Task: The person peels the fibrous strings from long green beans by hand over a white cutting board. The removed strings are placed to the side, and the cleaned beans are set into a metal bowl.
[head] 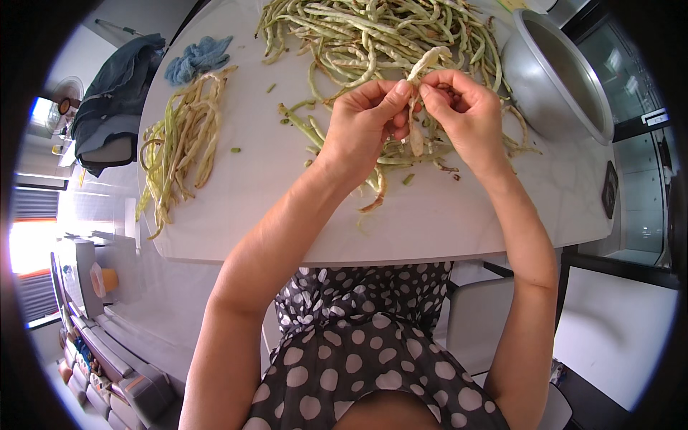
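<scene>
Between my two hands is a pale, withered bean pod [428,60], its top end sticking up above my fingers and its lower end hanging below them. My left hand [371,115] pinches it between thumb and fingers. On its other side my right hand [459,110] grips the same pod with thumb and fingertips close to the left ones. Beyond both hands lies a large heap of long green beans [387,29]. Beneath the hands are loose beans and short bean pieces, partly hidden. A separate bunch of yellowish, wilted long beans [185,137] lies at the table's left side.
A large metal basin [556,75] stands tilted at the right, beside the heap. A blue cloth [199,59] lies at the back left of the white table [269,226]. A dark flat object [609,189] is at the right edge. A chair with dark clothing [115,102] stands left.
</scene>
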Tool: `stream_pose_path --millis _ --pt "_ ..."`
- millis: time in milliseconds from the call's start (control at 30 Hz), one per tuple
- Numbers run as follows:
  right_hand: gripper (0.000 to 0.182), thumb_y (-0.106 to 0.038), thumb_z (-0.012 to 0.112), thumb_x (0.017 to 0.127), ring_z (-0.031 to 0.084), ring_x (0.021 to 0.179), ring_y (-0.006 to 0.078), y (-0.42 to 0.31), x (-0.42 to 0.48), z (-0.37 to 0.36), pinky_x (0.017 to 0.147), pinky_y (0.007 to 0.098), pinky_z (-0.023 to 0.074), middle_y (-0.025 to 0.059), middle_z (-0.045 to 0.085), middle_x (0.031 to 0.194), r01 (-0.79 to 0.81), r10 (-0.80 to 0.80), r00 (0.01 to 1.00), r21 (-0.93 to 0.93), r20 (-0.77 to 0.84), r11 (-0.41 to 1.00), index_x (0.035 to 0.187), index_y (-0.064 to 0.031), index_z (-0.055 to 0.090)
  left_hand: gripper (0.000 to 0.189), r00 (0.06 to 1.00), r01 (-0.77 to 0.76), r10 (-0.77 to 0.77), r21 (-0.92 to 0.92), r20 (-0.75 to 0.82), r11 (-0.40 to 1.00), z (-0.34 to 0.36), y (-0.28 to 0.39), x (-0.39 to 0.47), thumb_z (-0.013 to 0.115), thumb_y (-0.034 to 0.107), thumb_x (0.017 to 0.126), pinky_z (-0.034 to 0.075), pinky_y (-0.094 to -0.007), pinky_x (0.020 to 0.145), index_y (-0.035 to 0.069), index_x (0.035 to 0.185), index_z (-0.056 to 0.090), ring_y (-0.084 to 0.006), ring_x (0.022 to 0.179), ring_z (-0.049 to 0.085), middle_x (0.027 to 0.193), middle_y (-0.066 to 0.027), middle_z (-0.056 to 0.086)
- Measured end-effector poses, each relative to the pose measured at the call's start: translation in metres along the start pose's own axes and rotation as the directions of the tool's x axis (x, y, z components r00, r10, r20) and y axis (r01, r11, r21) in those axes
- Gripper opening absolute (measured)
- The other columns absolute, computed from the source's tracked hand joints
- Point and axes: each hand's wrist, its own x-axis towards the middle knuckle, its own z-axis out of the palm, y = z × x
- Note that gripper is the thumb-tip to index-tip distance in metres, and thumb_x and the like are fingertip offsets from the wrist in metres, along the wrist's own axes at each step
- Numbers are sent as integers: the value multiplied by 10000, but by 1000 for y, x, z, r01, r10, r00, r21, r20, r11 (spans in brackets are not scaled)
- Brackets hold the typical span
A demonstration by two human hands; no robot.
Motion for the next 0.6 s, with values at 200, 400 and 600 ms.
stream_pose_path --millis 200,400,600 --pt "141 0 603 826 424 533 22 3 -2 1 488 199 382 -25 559 652 263 -264 964 -123 10 957 961 -22 641 201 999 -31 31 9 -9 999 2 1 -1 593 200 899 403 -221 512 8 842 600 -83 558 467 635 -9 531" --pt "183 11 622 801 441 514 80 6 1 1 479 234 380 42 567 694 460 -456 886 -301 87 835 982 -11 634 209 998 -56 56 14 6 998 -2 1 1 584 208 905 411 -217 524 7 853 599 -69 567 462 663 -4 547" --pt "155 -2 633 805 445 519 81 5 1 1 480 239 377 48 582 705 445 -435 894 -313 105 839 960 -3 631 206 993 -89 99 137 -67 987 1 2 -1 588 203 904 398 -207 519 6 841 600 -48 569 431 669 9 545"
